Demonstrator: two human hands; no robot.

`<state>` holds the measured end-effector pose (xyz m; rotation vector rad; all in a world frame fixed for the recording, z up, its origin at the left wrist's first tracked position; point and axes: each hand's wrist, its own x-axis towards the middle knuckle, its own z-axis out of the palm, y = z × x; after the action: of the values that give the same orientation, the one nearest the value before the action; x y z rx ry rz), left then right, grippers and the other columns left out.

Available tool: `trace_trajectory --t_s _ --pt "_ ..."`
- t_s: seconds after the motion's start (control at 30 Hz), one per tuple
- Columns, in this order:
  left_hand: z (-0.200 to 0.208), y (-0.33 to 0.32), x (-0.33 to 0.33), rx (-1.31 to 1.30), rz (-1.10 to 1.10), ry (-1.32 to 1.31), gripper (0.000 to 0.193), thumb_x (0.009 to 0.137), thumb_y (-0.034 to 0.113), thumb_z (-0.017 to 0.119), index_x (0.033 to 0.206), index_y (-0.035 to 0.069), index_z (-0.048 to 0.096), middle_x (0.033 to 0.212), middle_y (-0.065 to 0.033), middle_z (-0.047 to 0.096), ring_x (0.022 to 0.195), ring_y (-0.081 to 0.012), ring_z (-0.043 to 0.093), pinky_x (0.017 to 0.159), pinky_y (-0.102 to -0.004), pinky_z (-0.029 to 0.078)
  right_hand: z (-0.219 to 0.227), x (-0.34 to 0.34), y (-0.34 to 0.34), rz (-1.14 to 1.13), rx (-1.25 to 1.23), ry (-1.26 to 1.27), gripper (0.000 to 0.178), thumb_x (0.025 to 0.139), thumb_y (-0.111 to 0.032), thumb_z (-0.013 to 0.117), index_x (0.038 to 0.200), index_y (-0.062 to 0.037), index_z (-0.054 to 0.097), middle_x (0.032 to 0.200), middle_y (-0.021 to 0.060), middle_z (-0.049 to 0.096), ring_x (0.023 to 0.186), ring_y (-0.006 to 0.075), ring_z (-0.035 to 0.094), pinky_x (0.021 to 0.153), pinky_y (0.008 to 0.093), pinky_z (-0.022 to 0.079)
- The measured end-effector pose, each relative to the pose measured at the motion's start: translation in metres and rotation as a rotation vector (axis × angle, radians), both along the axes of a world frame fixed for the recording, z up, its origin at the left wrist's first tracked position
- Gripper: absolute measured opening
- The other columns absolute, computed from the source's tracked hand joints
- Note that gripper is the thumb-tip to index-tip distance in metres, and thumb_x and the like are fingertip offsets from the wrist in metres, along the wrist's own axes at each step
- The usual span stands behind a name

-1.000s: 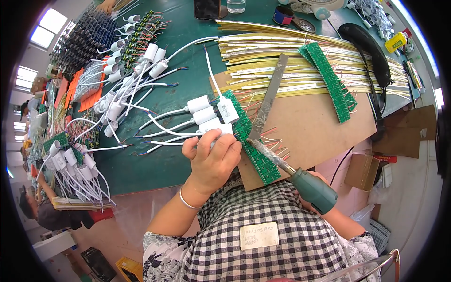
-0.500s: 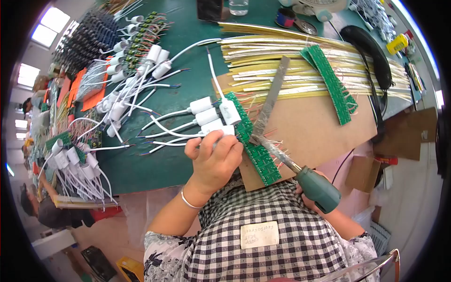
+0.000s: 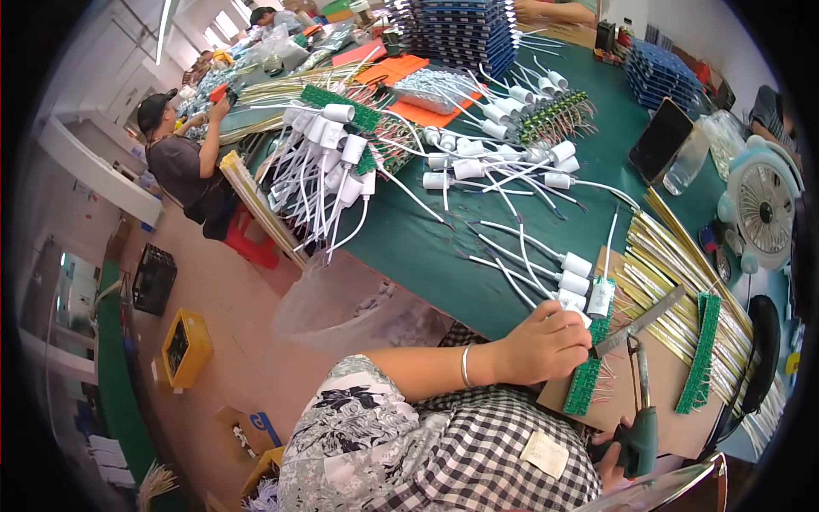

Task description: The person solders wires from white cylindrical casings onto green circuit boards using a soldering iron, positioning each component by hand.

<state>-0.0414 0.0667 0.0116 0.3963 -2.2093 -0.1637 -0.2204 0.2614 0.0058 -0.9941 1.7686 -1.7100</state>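
Note:
My left hand (image 3: 546, 348) has its fingers closed at the end of a white cylindrical cap (image 3: 575, 312) with a cable, at the edge of a green circuit board strip (image 3: 583, 386). Several similar caps (image 3: 576, 264) lie in a row beside it, their white cables running left. A flat metal strip (image 3: 653, 316) crosses the board. My right hand (image 3: 607, 456), partly hidden, grips the green handle of a soldering iron (image 3: 638, 439). Its tip points up beside the metal strip. The board rests on a brown sheet (image 3: 678, 431).
Another green board strip (image 3: 701, 354) lies at right on yellow-and-white strips (image 3: 661, 256). A pile of capped cables (image 3: 328, 171) is at the table's left corner. A fan (image 3: 762, 205) and a phone (image 3: 661, 141) stand at back right. A co-worker (image 3: 183, 162) sits at left.
The view has swung left, bringing the floor and co-worker into sight and shifting my hands to the right of the picture. Both hands keep their places at the board and the soldering iron.

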Motion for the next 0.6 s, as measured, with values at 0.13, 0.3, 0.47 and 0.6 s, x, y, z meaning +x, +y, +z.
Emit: trace_trajectory --t_s 0.13,0.3,0.47,0.6 --pt "-0.007 0.012 0.001 0.117 -0.086 0.067 0.019 0.071 0.011 0.063 0.088 0.009 0.056 0.094 -0.0025 0.057 0.086 -0.0205 0.054 0.079 -0.0369 0.041 -0.003 -0.004 0.002 -0.035 0.006 -0.066 0.041 0.084 -0.020 0.063 0.114 0.0046 0.051 0.071 0.0088 0.061 0.060 0.0161 0.055 0.062 0.0270 0.044" --pt "-0.017 0.012 -0.001 0.262 -0.076 -0.127 0.016 0.071 0.016 0.062 0.082 0.008 0.053 0.080 -0.0067 0.054 0.074 -0.0240 0.053 0.072 -0.0343 0.040 -0.017 -0.009 0.007 0.009 0.009 -0.182 0.043 0.083 -0.020 0.064 0.116 0.0037 0.050 0.070 0.0088 0.060 0.060 0.0155 0.054 0.062 0.0265 0.044" --pt "-0.011 0.008 0.001 0.388 -0.126 -0.152 0.022 0.071 0.017 0.063 0.087 0.006 0.052 0.081 -0.0080 0.053 0.077 -0.0259 0.052 0.071 -0.0361 0.040 -0.015 -0.004 0.005 -0.030 -0.013 -0.239 0.044 0.083 -0.022 0.063 0.117 0.0032 0.050 0.068 0.0083 0.059 0.060 0.0151 0.054 0.061 0.0262 0.044" --pt "-0.007 0.002 0.008 0.431 -0.253 -0.180 0.028 0.071 0.016 0.064 0.094 0.005 0.053 0.085 -0.0094 0.053 0.085 -0.0276 0.053 0.077 -0.0375 0.041 -0.009 -0.002 0.005 -0.014 -0.008 -0.208 0.045 0.083 -0.018 0.062 0.119 0.0060 0.048 0.067 0.0098 0.058 0.060 0.0160 0.054 0.060 0.0262 0.045"
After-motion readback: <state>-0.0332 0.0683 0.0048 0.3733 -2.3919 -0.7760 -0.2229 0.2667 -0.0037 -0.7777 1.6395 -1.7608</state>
